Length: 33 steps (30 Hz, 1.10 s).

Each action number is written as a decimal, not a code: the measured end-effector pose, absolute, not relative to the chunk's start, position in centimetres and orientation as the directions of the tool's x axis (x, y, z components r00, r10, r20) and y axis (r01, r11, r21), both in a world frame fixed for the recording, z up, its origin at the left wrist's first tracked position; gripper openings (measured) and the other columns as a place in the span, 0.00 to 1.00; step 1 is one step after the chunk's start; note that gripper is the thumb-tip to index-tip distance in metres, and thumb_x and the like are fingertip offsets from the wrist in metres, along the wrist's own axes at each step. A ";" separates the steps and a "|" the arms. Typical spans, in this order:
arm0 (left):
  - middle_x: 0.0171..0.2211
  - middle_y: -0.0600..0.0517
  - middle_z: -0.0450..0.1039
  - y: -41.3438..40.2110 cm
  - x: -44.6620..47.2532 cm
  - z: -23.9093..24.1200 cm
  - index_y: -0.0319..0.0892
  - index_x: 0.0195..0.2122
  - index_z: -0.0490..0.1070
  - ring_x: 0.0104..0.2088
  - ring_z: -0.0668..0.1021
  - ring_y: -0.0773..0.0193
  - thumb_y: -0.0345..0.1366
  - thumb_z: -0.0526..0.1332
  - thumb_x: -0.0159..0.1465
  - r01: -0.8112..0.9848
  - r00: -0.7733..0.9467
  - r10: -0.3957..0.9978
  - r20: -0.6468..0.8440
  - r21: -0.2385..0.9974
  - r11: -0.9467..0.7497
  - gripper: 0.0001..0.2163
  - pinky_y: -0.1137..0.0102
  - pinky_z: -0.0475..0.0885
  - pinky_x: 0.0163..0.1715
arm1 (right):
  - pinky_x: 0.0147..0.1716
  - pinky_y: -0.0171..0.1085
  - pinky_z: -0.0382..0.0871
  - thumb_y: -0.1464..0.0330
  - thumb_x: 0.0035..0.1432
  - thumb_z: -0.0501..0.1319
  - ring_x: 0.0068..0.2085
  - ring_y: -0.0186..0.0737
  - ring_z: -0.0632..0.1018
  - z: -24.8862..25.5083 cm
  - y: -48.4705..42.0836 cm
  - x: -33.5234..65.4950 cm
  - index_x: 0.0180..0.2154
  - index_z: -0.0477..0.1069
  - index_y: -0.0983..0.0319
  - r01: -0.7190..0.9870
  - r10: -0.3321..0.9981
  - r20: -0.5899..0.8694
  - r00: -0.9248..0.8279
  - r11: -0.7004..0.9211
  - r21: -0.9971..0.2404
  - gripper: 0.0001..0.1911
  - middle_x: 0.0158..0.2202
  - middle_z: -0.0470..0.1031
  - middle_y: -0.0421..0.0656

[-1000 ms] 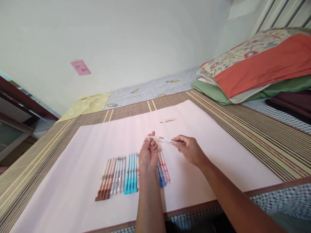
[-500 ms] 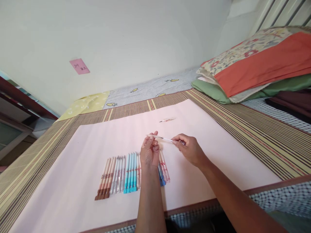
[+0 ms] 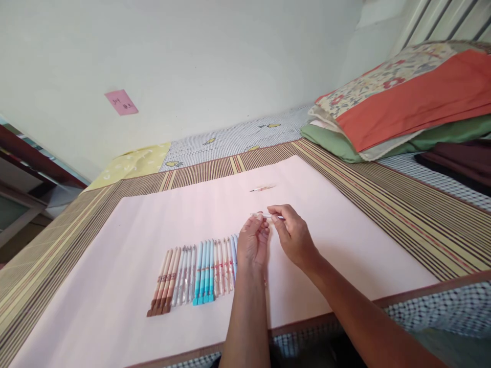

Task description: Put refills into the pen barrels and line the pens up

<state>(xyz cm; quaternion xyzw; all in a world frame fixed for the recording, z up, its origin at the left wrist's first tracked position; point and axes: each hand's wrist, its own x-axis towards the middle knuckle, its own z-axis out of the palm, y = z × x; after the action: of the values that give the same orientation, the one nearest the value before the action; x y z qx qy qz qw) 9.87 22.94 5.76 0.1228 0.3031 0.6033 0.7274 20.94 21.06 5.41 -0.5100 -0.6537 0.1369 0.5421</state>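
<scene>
My left hand (image 3: 253, 240) pinches one end of a slim white pen (image 3: 264, 215) between thumb and fingers, palm turned up. From the right, my right hand (image 3: 294, 236) grips the other end, its fingertips nearly meeting those of the left. How the pen's parts fit together is hidden by the fingers. Below and left lies a row of pens: brown-ended pens (image 3: 164, 281), clear pens (image 3: 184, 276), turquoise pens (image 3: 204, 271), pink-and-white pens (image 3: 223, 266) and light-blue pens (image 3: 234, 255). My left wrist covers the row's right end. A thin dark-tipped pen piece (image 3: 263, 188) lies beyond my hands.
A large pale pink sheet (image 3: 153, 220) lies over a striped mat (image 3: 383, 204). Folded bedding with an orange band (image 3: 406, 107) is piled at the back right, beside dark folded cloth (image 3: 460, 163). A pink note (image 3: 121, 102) sticks to the wall (image 3: 230, 61).
My hands have drawn together, and the thin white rod that showed between them is now mostly out of sight. My left hand has shifted right, uncovering more pens.
</scene>
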 end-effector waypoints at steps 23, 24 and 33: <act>0.32 0.49 0.72 23.4 8.8 6.4 0.35 0.34 0.73 0.28 0.75 0.75 0.29 0.52 0.71 -0.935 0.175 0.912 -0.371 0.227 0.271 0.12 0.81 0.72 0.28 | 0.44 0.45 0.69 0.71 0.61 0.59 0.43 0.47 0.76 2.4 23.5 25.2 0.40 0.75 0.62 0.777 0.919 0.393 0.023 0.231 -0.586 0.07 0.42 0.77 0.49; 0.32 0.49 0.72 23.4 8.8 6.4 0.36 0.34 0.73 0.28 0.74 0.75 0.29 0.53 0.71 -0.933 0.165 0.913 -0.374 0.243 0.267 0.11 0.81 0.72 0.28 | 0.43 0.44 0.68 0.72 0.60 0.60 0.43 0.48 0.76 2.0 23.6 25.2 0.39 0.75 0.62 0.832 0.928 0.371 0.004 0.203 -0.517 0.06 0.41 0.77 0.49; 0.31 0.49 0.75 23.5 8.6 6.4 0.36 0.34 0.73 0.29 0.78 0.73 0.25 0.60 0.66 -0.913 0.011 0.879 -0.477 0.354 0.203 0.05 0.81 0.74 0.29 | 0.35 0.40 0.61 0.75 0.56 0.59 0.36 0.45 0.73 1.9 23.8 24.5 0.31 0.70 0.62 0.905 0.947 0.315 0.055 0.085 -0.416 0.04 0.33 0.75 0.46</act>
<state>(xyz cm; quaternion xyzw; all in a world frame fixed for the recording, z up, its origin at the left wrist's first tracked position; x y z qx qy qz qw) 8.58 23.48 6.42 -0.0274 0.3113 0.6307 0.7103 24.46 23.84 1.86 -0.6751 -0.6862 0.0391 0.2681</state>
